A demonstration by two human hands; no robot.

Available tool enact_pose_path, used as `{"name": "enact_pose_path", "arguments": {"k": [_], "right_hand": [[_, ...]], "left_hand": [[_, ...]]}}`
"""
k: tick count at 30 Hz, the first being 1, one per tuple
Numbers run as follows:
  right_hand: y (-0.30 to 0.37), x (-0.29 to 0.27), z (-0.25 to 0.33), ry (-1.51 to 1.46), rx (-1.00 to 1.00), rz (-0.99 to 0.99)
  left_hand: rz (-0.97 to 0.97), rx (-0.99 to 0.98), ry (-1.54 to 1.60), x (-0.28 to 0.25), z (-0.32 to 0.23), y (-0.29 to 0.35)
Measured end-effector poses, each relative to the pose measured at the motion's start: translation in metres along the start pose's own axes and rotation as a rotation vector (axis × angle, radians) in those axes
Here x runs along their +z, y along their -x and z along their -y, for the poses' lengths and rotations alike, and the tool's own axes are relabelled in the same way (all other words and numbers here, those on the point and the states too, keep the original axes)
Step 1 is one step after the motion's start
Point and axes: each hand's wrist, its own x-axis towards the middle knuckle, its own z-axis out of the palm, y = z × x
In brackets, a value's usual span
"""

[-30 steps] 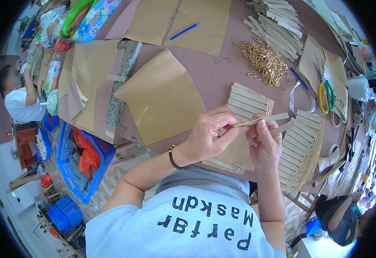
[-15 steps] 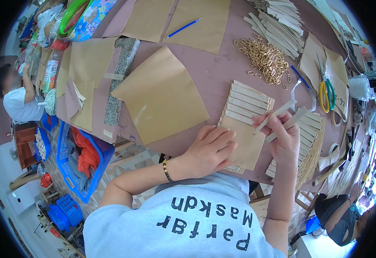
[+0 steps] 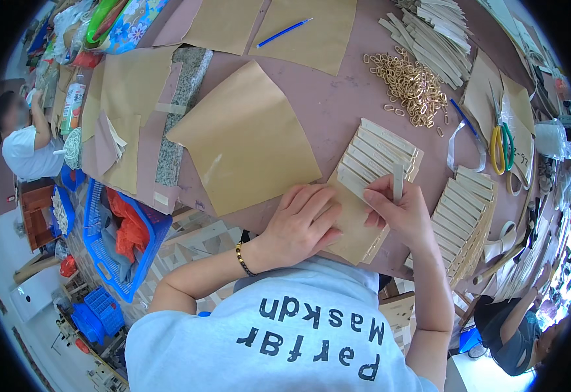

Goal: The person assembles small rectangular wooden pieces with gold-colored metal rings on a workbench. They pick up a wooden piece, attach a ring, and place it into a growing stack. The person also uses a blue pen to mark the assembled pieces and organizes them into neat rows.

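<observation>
Pale flat strips [image 3: 385,148] lie in a row across a brown card [image 3: 351,228] at the table's near edge. My left hand [image 3: 298,225] rests on the card's left side, its fingers bent and slightly apart, with nothing visible in them. On the card's lower part my right hand [image 3: 400,212] is closed around one pale strip [image 3: 398,183], which sticks up between its fingers. Its thumb and forefinger touch the end of another strip [image 3: 356,184] lying on the card below the row. My right palm is hidden.
A stack of strip-covered cards [image 3: 465,219] lies to the right. Beyond are gold oval rings [image 3: 413,88], loose strips [image 3: 432,39], scissors [image 3: 498,140] and a blue pen [image 3: 285,32]. A large brown sheet [image 3: 253,144] lies left; a blue basket [image 3: 119,261] stands beside the table.
My right hand has moved left and down onto the card. Of the two strips it held up, one now lies on the card under its fingertips. My left hand has shifted slightly left.
</observation>
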Motion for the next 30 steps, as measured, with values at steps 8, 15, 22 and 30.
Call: {"name": "enact_pose_path", "arguments": {"k": [8,15,22,30], "right_hand": [[0.001,0.009,-0.004,0.074,-0.005,-0.014],[-0.002,0.010,-0.002,0.114,0.025,-0.023],[-0.002,0.009,-0.001,0.086,0.044,-0.025],[0.010,0.001,-0.001,0.033,0.036,-0.069]], "left_hand": [[-0.010,0.035,0.019,0.008,0.001,0.003],[0.002,-0.035,-0.010,0.007,-0.004,0.002],[0.075,-0.072,-0.085,0.005,-0.007,0.000],[0.069,-0.089,-0.128,0.007,-0.008,0.001]]}}
